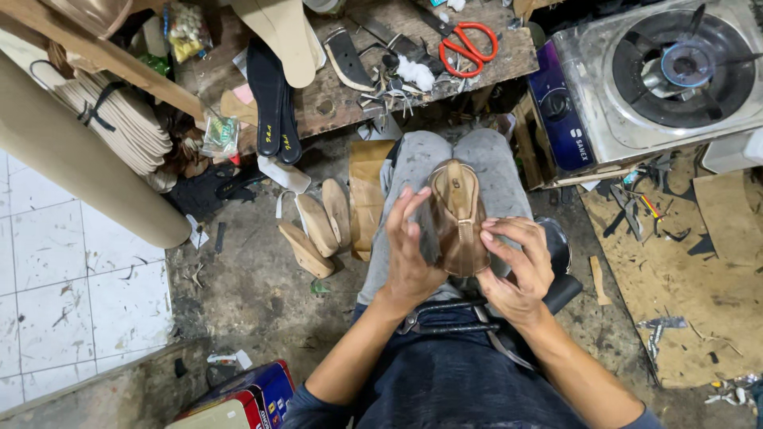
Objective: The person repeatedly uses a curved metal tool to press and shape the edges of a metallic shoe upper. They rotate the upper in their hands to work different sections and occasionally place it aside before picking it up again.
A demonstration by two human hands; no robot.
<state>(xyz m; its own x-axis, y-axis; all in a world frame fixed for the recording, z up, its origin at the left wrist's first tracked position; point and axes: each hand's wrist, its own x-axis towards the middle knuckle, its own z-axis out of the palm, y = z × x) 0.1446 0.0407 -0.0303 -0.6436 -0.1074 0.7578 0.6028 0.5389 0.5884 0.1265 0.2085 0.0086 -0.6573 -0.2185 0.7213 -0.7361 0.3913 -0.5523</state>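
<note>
A brown leather shoe upper on a last (458, 216) rests on my grey-trousered knees, toe pointing away from me. My left hand (412, 253) presses against its left side with fingers spread upward. My right hand (518, 266) grips its right side and heel, fingers curled over the leather. Metal pliers (445, 322) lie across my lap just below both hands.
A wooden workbench (350, 87) ahead carries red-handled scissors (469, 46), black insoles (274, 103) and scraps. A gas stove (668, 71) stands at the right. Wooden lasts (318, 226) lie on the dirty floor at left, beside a large roll (87, 167). A cardboard sheet (691, 278) lies right.
</note>
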